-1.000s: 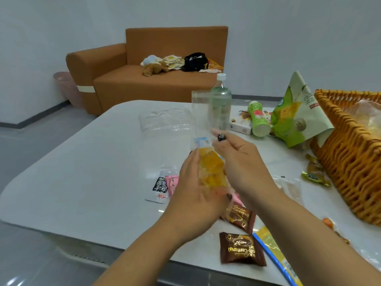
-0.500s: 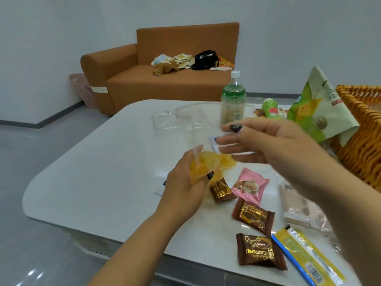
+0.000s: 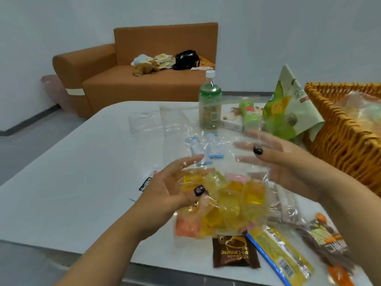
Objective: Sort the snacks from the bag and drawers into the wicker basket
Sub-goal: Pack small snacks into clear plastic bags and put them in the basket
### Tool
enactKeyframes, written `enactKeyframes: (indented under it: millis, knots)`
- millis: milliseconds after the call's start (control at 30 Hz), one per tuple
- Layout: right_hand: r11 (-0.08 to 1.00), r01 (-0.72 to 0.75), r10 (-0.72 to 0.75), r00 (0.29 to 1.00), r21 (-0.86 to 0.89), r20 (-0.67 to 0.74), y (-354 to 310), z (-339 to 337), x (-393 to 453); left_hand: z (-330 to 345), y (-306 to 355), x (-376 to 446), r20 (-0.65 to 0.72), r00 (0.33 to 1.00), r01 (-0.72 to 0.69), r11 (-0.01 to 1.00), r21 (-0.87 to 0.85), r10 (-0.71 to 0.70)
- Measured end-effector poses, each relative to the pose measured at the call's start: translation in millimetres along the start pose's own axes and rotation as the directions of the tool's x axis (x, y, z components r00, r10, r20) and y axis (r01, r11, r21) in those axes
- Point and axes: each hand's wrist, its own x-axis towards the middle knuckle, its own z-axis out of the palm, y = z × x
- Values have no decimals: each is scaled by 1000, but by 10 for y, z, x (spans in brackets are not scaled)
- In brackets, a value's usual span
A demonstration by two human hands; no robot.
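Bare table (image 3: 72, 172) leftward; bottle (image 3: 209, 104) blocking ahead.

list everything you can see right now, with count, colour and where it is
table: one, white, foreground
clear bag of jellies: one, yellow and orange, between the hands
chocolate packet: one, brown, near table edge
yellow packet: one, blue-edged, right of the chocolate
bottle: one, green, upright, far side of table
snack pouch: one, green, leaning beside the basket
wicker basket: one, orange-brown, right
sofa: one, brown, by the wall
left hand: one, thumb pinching the bag
right hand: one, fingers spread, behind the film
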Motion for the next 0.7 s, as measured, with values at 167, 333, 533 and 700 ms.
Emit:
enactKeyframes:
  millis: [167,333,533,700]
  knots:
    - [993,-100,87,978,59,191,293,22,23,-74,-118,10,97,988,137,977,-162,-122]
    - [995,3,-17,988,-97,-150,394,176,125,-109,-95,-7,53,988,151,981,-119,-146]
    - [989,64,-77,993,-135,-94,227,95,142,-92,-11,55,-66,990,125,991,-54,-129]
    - [977,112,-108,994,-179,32,144,-99,41,-129,47,41,-5,993,111,974,-197,-114]
